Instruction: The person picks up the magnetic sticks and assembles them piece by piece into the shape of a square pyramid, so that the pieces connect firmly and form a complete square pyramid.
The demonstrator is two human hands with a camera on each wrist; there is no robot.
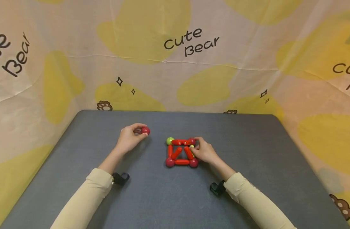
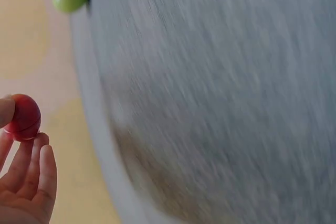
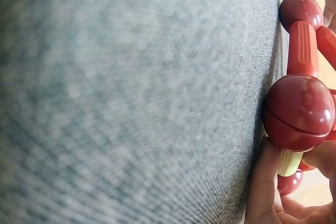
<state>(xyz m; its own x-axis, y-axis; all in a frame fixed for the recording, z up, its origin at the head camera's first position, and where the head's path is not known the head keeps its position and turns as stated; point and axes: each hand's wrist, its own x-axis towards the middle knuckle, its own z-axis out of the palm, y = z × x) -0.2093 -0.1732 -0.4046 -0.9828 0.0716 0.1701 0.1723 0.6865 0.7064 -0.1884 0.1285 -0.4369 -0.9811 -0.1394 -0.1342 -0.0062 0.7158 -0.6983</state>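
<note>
My left hand [image 1: 130, 138] pinches a dark red ball [image 1: 145, 130] between thumb and fingers, off to the left of a built frame. In the left wrist view the same red ball [image 2: 25, 116] sits at the fingertips. The frame is made of red sticks [image 1: 182, 162] joined by balls: a green ball [image 1: 170, 141] at its far left corner, red balls [image 1: 170, 162] at the others. Two red sticks [image 1: 177, 153] slant inward from the near corners. On the frame's right side my right hand [image 1: 205, 152] grips a yellow-green stick [image 3: 290, 163], partly hidden by its fingers.
The frame lies on a dark grey table [image 1: 152, 197]. A pale cloth [image 1: 152, 38] with yellow patches and lettering hangs behind and at the sides. Dark wrist devices [image 1: 121, 178] show at both sleeve cuffs.
</note>
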